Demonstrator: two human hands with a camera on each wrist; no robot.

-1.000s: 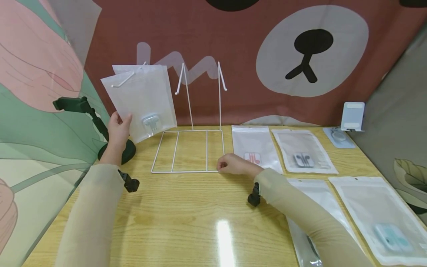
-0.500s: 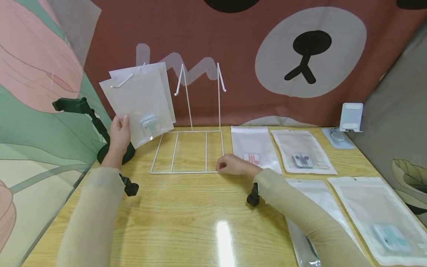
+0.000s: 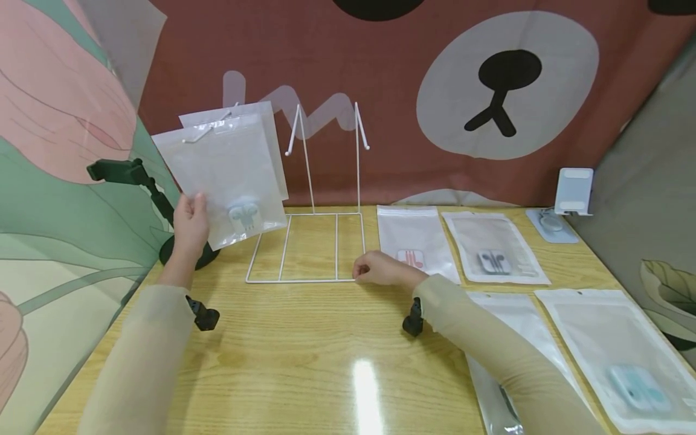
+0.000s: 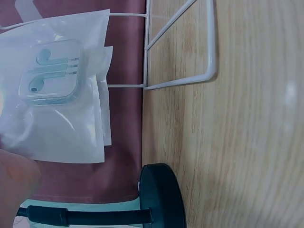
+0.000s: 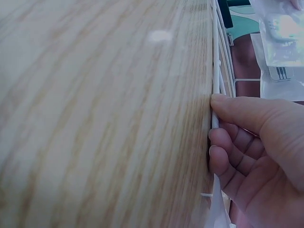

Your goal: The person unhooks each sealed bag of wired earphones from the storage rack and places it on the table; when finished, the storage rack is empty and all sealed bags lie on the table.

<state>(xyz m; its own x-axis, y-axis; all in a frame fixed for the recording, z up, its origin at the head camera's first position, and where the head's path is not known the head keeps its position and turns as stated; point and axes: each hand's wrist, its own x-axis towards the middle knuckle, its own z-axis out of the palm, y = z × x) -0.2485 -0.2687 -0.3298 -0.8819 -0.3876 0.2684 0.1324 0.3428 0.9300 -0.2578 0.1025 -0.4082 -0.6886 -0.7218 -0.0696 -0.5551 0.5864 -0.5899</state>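
The left hand (image 3: 190, 228) pinches the edge of the front pouch (image 3: 223, 172), earphone case (image 3: 244, 216) inside, hanging from a hook (image 3: 198, 134); the right hand (image 3: 380, 267) grips the front corner of the white rack (image 3: 304, 281) on the table (image 3: 283, 350).

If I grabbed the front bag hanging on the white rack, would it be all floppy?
Probably floppy up top, because the front bag looks like thin, soft plastic. The bottom is likely stiffer and heavier, since a boxy clear case with earphones sits there. It might feel slippery too, as its surface looks shiny.
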